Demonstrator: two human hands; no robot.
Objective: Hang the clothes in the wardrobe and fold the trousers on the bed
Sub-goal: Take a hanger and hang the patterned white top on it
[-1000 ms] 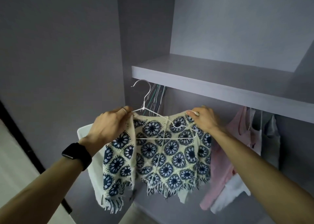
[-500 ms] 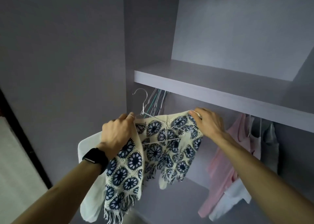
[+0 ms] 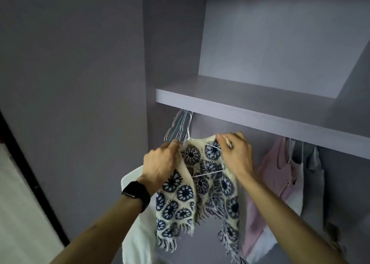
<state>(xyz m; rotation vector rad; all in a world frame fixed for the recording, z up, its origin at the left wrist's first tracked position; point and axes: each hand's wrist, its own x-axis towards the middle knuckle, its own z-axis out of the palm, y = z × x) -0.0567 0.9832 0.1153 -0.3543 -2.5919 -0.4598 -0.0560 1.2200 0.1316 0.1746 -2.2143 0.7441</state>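
Observation:
A cream crochet top (image 3: 186, 195) with dark blue flower rounds and a fringed hem hangs on a white wire hanger (image 3: 206, 172). My left hand (image 3: 160, 165) grips its left shoulder and my right hand (image 3: 236, 153) grips its right shoulder, both just under the grey wardrobe shelf (image 3: 240, 111). The hanger's hook is hidden among the empty hangers (image 3: 180, 126) behind it. The rail itself is hidden by the shelf.
A white garment (image 3: 136, 213) hangs at the lower left behind my left arm. A pink top (image 3: 274, 175), a white one and a grey one (image 3: 314, 183) hang to the right. The wardrobe side wall (image 3: 80, 83) stands on the left.
Both hands have carried the top on its hanger up and into the wardrobe, close under the shelf. The top has bunched together as my hands came nearer each other.

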